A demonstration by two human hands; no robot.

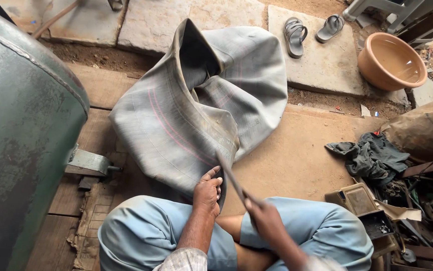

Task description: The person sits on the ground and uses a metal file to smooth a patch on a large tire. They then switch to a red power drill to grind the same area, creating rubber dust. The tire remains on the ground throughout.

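Note:
A big grey rubber inner tube [196,100], folded and slack, lies on the wooden floor in front of my crossed legs. My left hand [207,191] grips its near edge, fingers curled over the rubber. My right hand [264,217] is closed around a thin dark tool [230,176] whose tip rests against the tube's edge just above my left hand. I sit in light blue trousers, knees spread to both sides.
A large green metal tank [20,130] fills the left. A terracotta bowl [391,61] and a pair of grey sandals [311,31] lie on stone slabs beyond. A dark rag [372,155], a sack and metal clutter sit at the right.

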